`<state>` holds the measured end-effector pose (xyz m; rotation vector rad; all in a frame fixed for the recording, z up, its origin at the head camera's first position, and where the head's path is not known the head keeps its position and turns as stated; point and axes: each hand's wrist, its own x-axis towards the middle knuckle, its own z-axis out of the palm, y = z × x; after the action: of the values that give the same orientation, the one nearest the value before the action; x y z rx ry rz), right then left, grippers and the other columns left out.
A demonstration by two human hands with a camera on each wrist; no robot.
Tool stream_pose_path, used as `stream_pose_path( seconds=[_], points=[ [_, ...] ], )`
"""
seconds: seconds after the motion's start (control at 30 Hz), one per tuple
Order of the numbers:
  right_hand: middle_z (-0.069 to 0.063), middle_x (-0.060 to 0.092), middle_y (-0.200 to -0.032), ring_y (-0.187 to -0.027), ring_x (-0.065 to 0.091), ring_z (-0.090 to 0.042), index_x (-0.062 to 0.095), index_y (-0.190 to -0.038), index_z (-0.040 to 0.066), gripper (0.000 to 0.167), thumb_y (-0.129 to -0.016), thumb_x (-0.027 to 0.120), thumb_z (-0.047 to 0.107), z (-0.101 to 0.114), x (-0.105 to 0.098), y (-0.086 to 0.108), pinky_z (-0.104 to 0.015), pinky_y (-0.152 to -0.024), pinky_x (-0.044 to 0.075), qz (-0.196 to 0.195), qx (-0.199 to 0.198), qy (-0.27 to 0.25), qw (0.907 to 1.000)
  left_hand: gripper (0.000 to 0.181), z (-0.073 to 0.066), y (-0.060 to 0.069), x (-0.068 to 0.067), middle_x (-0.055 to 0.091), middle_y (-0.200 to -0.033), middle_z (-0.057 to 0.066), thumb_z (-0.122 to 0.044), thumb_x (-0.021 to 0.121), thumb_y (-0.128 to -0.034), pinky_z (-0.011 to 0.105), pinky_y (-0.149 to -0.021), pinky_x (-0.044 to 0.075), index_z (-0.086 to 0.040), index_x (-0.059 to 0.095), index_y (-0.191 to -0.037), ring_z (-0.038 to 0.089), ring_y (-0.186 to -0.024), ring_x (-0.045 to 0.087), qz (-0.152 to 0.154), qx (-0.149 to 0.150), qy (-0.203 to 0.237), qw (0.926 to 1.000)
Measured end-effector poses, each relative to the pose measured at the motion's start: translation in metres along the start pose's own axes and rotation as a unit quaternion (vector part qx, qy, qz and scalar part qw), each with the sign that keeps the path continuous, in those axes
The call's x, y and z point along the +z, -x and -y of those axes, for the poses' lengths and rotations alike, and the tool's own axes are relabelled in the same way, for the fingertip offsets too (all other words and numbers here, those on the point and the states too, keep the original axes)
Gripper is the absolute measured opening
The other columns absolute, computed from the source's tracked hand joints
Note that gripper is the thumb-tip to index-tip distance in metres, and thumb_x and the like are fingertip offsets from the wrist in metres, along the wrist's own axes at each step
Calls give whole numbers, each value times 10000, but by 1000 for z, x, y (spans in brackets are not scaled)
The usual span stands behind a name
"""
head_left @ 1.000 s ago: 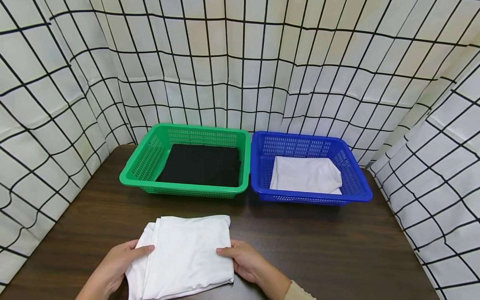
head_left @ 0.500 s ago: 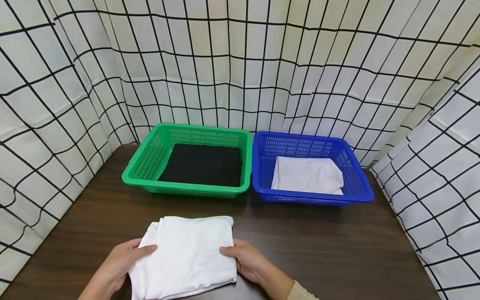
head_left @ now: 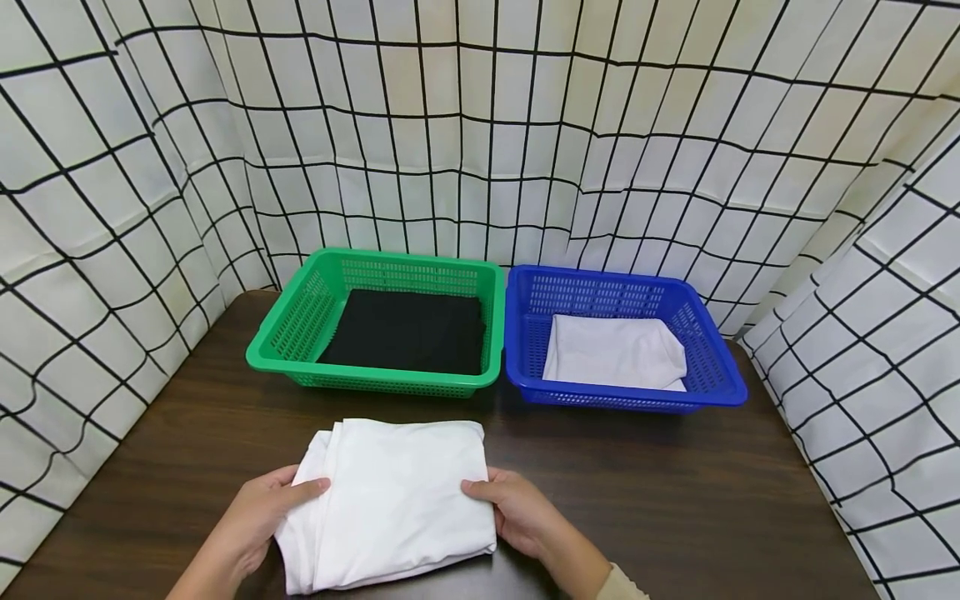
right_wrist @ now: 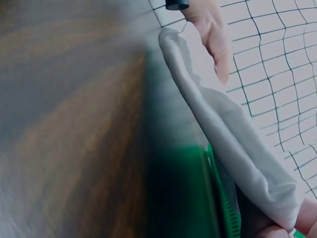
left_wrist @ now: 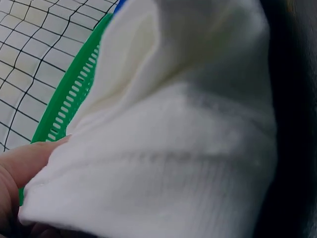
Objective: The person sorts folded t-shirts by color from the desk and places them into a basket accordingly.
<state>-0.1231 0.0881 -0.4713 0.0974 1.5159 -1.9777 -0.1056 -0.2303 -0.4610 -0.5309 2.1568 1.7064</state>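
A folded white garment is held between my two hands near the front of the brown table. My left hand pinches its left side, thumb on top and fingers underneath. At the right side my right hand grips it the same way. The left wrist view shows a stitched seam and a ribbed band on the garment beside my left thumb. Seen edge-on in the right wrist view, the layered garment appears raised off the table.
Behind the garment stands a green basket with folded black cloth in it. A blue basket to its right holds folded white cloth. White grid-patterned curtains surround the table.
Both hands have carried the folded white garment a little forward and to the right. Their grip looks the same. The baskets have not moved on the table.
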Motion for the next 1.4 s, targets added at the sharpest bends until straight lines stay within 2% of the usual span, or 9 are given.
stream_pose_path(
  seconds=[0.23,0.43,0.77,0.87,1.0,1.13,1.4],
  points=[
    [-1,729,-981,-910,698,-102,557,-1258,-72,333,-993,572,130,8,-11,8,-334,-840,610,85,-12,122,9999,619,-8,3,10,757,-891,5,-256,718,-913,324,-698,606,99,497,-1370,143,-789,716,56,48,228,9997],
    [-4,732,-1005,-925,703,-100,525,-1297,-89,384,-998,570,147,16,-22,17,-325,-839,610,140,-12,239,9996,622,-17,4,19,765,-910,14,-264,713,-918,317,-703,604,98,494,-1375,149,-799,723,241,174,257,9992],
    [4,730,-1002,-917,711,-94,476,-1328,-113,421,-1006,553,148,46,-31,27,-324,-823,614,200,-124,442,9987,619,-39,4,28,762,-887,-9,-260,712,-922,296,-700,595,84,487,-1384,124,-778,720,276,339,432,9981],
    [10,735,-995,-908,717,-92,487,-1324,-109,417,-1009,552,157,52,-34,29,-327,-823,614,166,-135,477,9986,626,-49,4,30,759,-889,-13,-277,721,-915,290,-702,589,72,497,-1385,117,-779,714,241,351,284,9987],
    [17,741,-1009,-911,722,-91,499,-1330,-102,434,-1014,558,189,62,-40,31,-326,-832,612,169,-204,632,9977,608,-66,3,33,750,-905,-17,-303,725,-909,278,-707,574,51,534,-1365,111,-787,694,182,509,-54,9985],
    [20,741,-1031,-916,726,-98,486,-1353,-96,469,-1015,560,219,72,-47,34,-335,-846,609,111,-254,769,9967,593,-81,3,35,750,-918,-16,-313,721,-910,271,-709,572,41,549,-1354,112,-792,687,233,722,-174,9970],
    [18,736,-1056,-946,721,-105,460,-1372,-102,472,-1015,555,192,81,-53,47,-337,-865,604,141,-170,777,9967,575,-92,7,42,760,-914,-16,-288,736,-901,267,-720,570,34,565,-1346,111,-790,689,359,793,-158,9961]
  ],
)
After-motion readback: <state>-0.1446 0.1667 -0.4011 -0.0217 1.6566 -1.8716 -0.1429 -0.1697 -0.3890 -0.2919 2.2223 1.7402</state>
